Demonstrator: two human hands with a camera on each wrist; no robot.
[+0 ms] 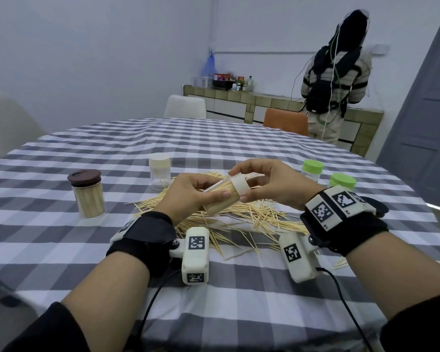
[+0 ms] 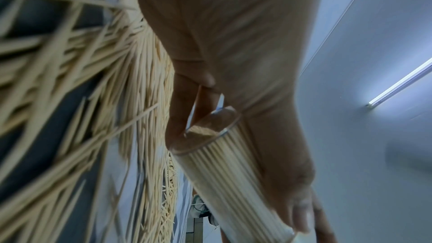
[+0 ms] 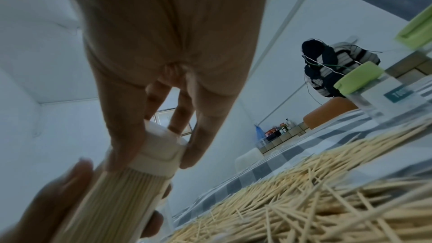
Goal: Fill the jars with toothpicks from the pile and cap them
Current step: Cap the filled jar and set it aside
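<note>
A clear jar (image 1: pixel 222 199) packed with toothpicks is held tilted above the toothpick pile (image 1: pixel 239 217). My left hand (image 1: pixel 188 194) grips its body, seen close in the left wrist view as the jar (image 2: pixel 233 169). My right hand (image 1: pixel 264 184) pinches the white cap (image 1: pixel 240 185) on the jar's mouth, thumb below and fingers above; the right wrist view shows the cap (image 3: pixel 158 152) on the jar (image 3: pixel 117 200). A full jar with a brown lid (image 1: pixel 88 193) stands at the left. Behind the pile stands a white-capped jar (image 1: pixel 159 174) holding few toothpicks. Two green-capped jars (image 1: pixel 313 170) (image 1: pixel 342 181) stand at the right.
The round table wears a grey and white checked cloth (image 1: pixel 214 143). Loose toothpicks lie scattered toward the front edge. White and orange chairs (image 1: pixel 286 120) stand at the far side. A person (image 1: pixel 335 80) stands at a counter in the back.
</note>
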